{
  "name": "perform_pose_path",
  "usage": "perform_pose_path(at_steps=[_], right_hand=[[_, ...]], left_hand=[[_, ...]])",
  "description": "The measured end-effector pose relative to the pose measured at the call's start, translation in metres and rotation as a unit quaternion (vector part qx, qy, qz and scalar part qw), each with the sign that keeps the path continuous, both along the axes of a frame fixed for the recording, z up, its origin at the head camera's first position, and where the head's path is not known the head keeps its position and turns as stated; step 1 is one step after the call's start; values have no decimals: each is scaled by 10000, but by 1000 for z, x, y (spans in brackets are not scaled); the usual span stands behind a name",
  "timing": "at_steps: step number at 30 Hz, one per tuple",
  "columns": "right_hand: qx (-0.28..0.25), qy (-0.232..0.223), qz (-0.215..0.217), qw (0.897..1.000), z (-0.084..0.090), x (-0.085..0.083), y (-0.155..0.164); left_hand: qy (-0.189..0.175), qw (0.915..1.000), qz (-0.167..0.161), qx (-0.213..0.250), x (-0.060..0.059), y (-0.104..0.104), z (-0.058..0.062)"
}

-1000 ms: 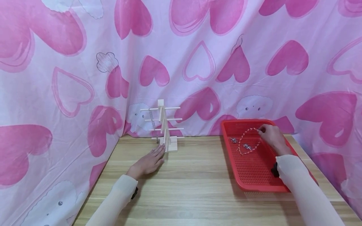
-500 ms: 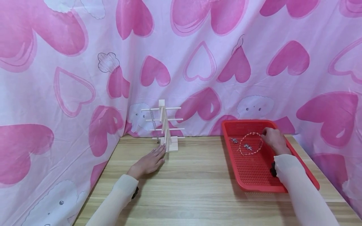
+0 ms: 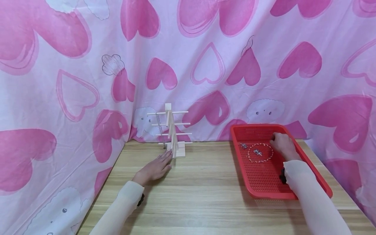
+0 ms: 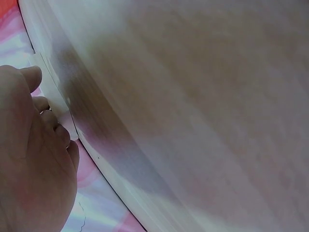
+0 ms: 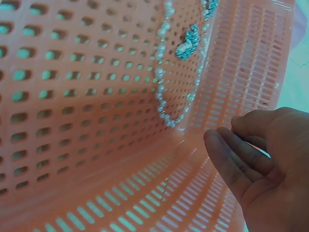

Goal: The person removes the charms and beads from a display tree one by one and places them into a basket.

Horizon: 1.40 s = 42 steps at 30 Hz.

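My left hand [image 3: 155,167] reaches to the base of a pale wooden jewelry stand [image 3: 172,132], its fairly straight fingertips at the foot. From the stand's left pegs hangs a thin silver chain [image 3: 159,129]. At the right, my right hand [image 3: 283,146] is inside a red basket [image 3: 249,192], with loosely bent fingers and nothing between them. A beaded necklace [image 5: 161,89] lies in a loop on the basket floor, a little apart from the fingertips [image 5: 212,137]. Inside that loop sits a small silver jewelry heap [image 3: 257,152]; another silver heap [image 3: 243,146] lies left of it.
The wooden table [image 3: 202,186] runs between stand and basket. A pink heart-patterned cloth [image 3: 202,29] rises behind and along both sides. The basket's raised rim [image 3: 239,163] surrounds the jewelry.
My right hand has let go of the beaded necklace, which has dropped from a raised loop to lie flat in the basket. The left hand stays at the stand.
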State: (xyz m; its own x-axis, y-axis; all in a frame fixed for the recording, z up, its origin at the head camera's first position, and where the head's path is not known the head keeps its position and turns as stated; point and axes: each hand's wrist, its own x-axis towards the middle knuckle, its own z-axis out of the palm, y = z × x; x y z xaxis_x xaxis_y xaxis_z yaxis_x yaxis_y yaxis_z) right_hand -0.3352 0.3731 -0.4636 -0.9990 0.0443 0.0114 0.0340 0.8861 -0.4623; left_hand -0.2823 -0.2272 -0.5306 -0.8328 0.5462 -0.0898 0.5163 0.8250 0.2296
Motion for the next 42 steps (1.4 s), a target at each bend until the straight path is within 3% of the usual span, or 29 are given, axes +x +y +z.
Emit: perform_pose_path(at_steps=[9,17,23,34,42], right_hand=[[-70,599,300,9977,23,-4,-28],[-187,1268,770,9888,56,-6,-94],[-219,1605,1118,9804,67,-7,-151],[-407,1182,2042,9709,70,3,-236],[-139,1509,2657,9521,57,11,-286]], left_hand=[[-42,9999,13,128,5,4,8],[-35,9997,-19,235,5,2,11],[-64,9997,30,242,3,4,9],[-144,9997,187,107,-2,4,3],[-116,9991,40,412,-1,3,7]])
